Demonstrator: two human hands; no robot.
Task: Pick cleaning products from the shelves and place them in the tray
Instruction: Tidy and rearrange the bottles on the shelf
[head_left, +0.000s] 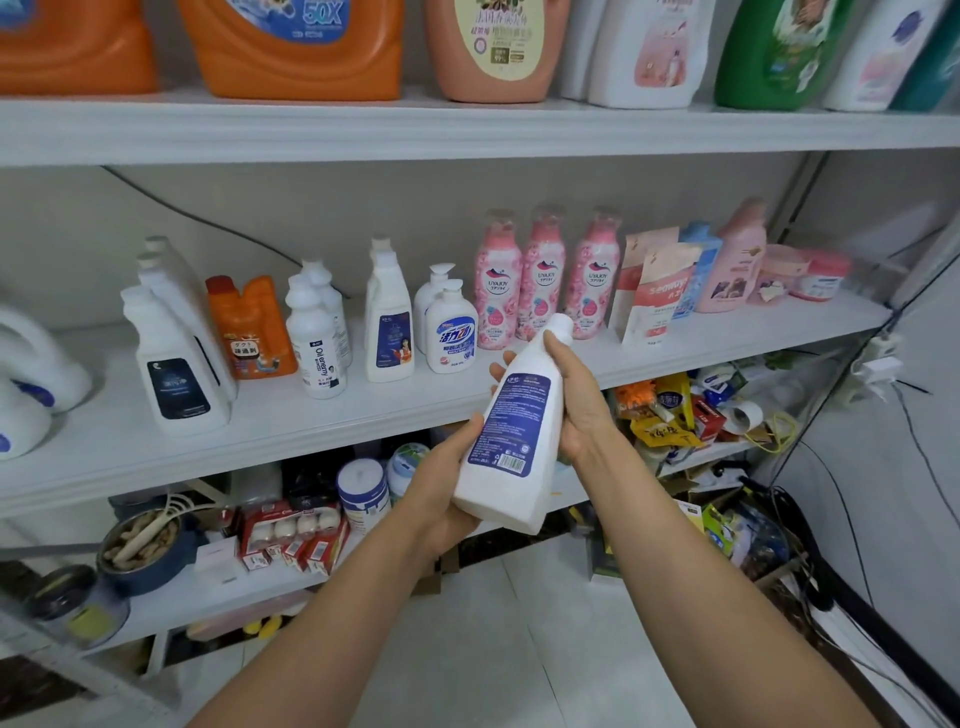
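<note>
A white bottle with a dark blue back label (511, 431) is held tilted in front of the middle shelf (311, 421), its cap pointing up and right. My left hand (441, 483) cups its base from below and the left, thumb along its side. My right hand (576, 395) grips its neck and upper body from the right. On the middle shelf stand white cleaner bottles (176, 358), an orange drain-cleaner bottle (252, 330), a white pump bottle (451, 330) and three pink bottles (543, 275). No tray is in view.
Big orange jugs (296, 47) and other detergent jugs fill the top shelf. The lower shelf holds a blue pot (140, 545), red boxes (296, 535), a wipes canister (363, 493) and snack packets (670, 415). Cables (841, 519) run down the right wall. Pale tiled floor lies below.
</note>
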